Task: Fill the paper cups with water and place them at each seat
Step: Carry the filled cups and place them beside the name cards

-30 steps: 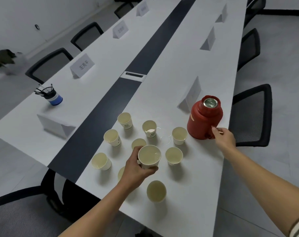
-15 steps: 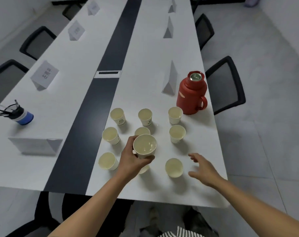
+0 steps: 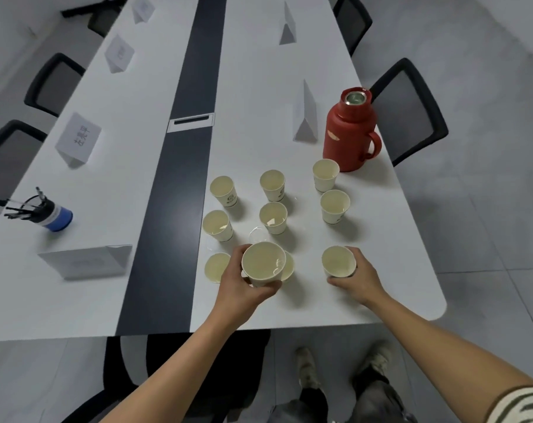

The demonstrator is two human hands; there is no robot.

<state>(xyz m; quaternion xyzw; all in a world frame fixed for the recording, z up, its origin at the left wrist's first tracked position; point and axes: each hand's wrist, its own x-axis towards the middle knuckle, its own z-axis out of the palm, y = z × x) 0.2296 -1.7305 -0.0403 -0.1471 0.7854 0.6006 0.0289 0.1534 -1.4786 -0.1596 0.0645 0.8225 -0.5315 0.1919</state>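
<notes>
The left hand (image 3: 240, 290) grips 1 paper cup (image 3: 263, 265) raised above the cluster. The right hand (image 3: 355, 279) wraps a second cup (image 3: 338, 261) standing on the counter (image 3: 390, 270). The red flask (image 3: 349, 134) stands beyond.

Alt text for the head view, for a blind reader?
The left hand grips a pale paper cup and the right hand grips a second paper cup at the near end of a long white table. Other paper cups stand beyond, near a red thermos jug.
</notes>
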